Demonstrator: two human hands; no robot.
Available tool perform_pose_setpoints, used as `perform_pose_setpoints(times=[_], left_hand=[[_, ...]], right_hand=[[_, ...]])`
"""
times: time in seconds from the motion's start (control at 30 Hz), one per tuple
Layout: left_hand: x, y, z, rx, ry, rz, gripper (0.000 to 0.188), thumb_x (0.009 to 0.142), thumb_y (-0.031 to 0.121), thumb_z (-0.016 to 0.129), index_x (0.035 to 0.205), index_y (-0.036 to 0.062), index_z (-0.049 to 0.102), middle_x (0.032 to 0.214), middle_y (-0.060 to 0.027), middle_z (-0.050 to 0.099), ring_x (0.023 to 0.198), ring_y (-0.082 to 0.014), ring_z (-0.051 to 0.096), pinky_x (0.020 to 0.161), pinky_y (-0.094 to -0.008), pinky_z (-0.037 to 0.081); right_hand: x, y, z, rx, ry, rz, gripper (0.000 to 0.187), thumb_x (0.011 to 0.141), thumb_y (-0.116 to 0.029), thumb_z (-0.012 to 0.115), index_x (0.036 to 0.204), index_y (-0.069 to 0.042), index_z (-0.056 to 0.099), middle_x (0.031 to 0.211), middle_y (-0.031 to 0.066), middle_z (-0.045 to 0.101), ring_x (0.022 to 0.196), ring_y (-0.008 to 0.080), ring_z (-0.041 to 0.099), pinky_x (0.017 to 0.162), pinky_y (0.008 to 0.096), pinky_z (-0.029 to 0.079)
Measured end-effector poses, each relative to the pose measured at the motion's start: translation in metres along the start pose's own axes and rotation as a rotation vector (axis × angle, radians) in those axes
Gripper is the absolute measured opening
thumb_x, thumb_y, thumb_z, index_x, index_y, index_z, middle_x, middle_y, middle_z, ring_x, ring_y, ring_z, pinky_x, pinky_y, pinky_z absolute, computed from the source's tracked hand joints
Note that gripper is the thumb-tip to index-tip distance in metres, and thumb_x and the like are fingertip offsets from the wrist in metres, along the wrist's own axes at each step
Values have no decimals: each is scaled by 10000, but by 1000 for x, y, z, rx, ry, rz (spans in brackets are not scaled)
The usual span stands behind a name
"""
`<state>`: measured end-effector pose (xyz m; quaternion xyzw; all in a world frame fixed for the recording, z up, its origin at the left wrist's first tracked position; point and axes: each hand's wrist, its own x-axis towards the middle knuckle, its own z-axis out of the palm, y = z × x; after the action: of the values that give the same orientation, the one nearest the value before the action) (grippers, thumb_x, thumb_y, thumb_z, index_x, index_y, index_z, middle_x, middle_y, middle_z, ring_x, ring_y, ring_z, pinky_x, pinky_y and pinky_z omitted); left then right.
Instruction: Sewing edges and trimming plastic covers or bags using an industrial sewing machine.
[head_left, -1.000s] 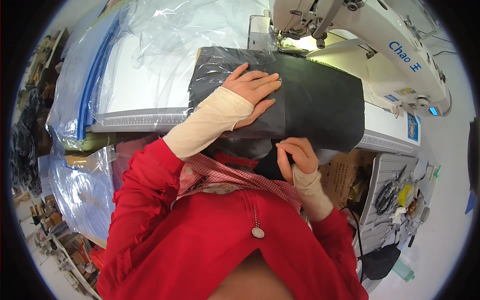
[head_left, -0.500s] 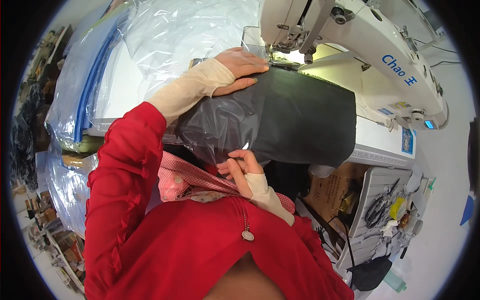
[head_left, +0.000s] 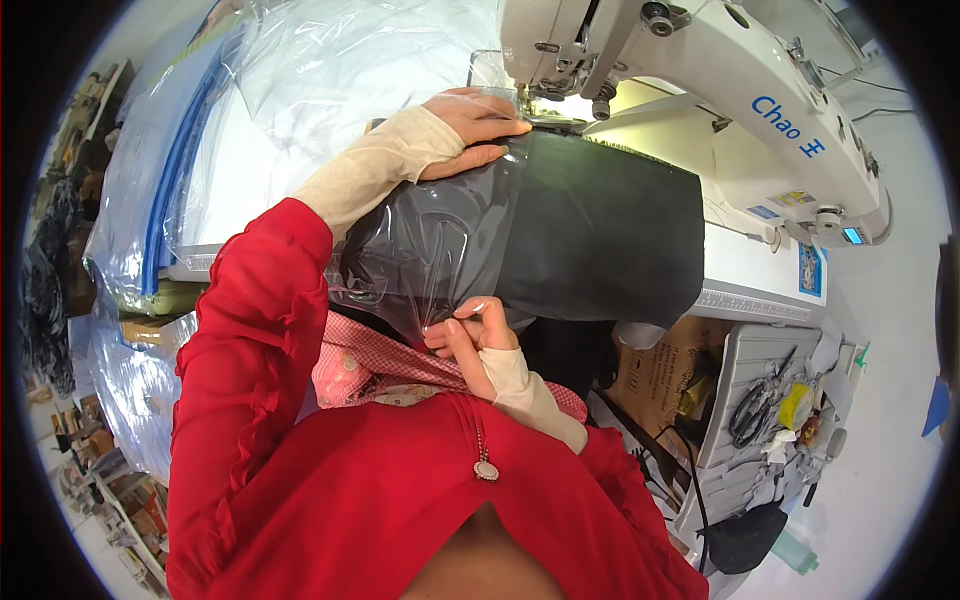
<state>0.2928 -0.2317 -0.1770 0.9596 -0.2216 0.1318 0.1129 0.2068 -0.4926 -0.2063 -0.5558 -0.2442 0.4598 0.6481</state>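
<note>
A black fabric panel lies just in front of the sewing machine, its far edge close to the needle area and its near edge hanging past the desk. Whether the machine's foot grips it cannot be told. Clear plastic film, glossy and rippled, covers the panel's left part. The left hand, just left of the machine's needle area, lies flat, fingers close together, pressing film and panel down. The right hand, on the person's side of the machine, is pinched on a gathered edge of the film.

The taut folds suggest that a hard tug from the right hand could stretch the film or pull it out of line with the panel. Left fingertips so near the needle could be hurt if the machine ran. The panel's overhang, right-front of the machine, could drag it askew.
</note>
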Motion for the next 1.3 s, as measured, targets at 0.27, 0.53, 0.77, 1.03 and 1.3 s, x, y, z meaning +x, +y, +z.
perform_pose_setpoints(times=[0.27, 0.53, 0.77, 1.03, 1.3], left_hand=[[-1, 21, 1, 140, -9, -169, 348, 854, 194, 518, 1193, 115, 497, 1155, -101, 521, 1094, -251, 498, 1010, -466, 321], [0, 26, 19, 91, 96, -311, 309, 884, 158, 482, 1192, 158, 502, 1178, -54, 535, 1185, -240, 440, 1001, -457, 318], [-10, 29, 14, 73, 117, -283, 308, 875, 142, 487, 1182, 151, 510, 1152, -66, 546, 1157, -242, 453, 1004, -437, 312], [-8, 29, 10, -10, 173, -221, 282, 844, 105, 522, 1125, 91, 519, 1140, -78, 556, 1126, -252, 482, 993, -434, 324], [-10, 32, 8, -40, 150, -276, 229, 855, 118, 513, 1081, 76, 511, 1159, -88, 549, 1159, -255, 463, 1011, -450, 306]], right_hand=[[1, -14, -15, -132, 1, 28, 170, 925, -56, 389, 1022, -4, 260, 925, 198, 599, 819, 196, 605, 734, 299, 490], [0, -14, -18, -176, 2, 4, 231, 913, -109, 462, 1061, 4, 326, 891, 176, 614, 781, 177, 608, 702, 289, 491], [25, -86, -55, -935, 296, -174, 147, 824, -191, 611, 780, -57, 567, 612, 160, 552, 546, 335, 552, 496, 367, 429], [132, -83, -97, -1180, 188, -948, 259, 707, 11, 592, 955, -53, 551, 797, 102, 578, 754, 288, 556, 654, 379, 450], [134, -78, -93, -1358, 296, -892, 281, 690, -17, 606, 965, -60, 567, 885, 43, 599, 803, 220, 556, 702, 345, 421]])
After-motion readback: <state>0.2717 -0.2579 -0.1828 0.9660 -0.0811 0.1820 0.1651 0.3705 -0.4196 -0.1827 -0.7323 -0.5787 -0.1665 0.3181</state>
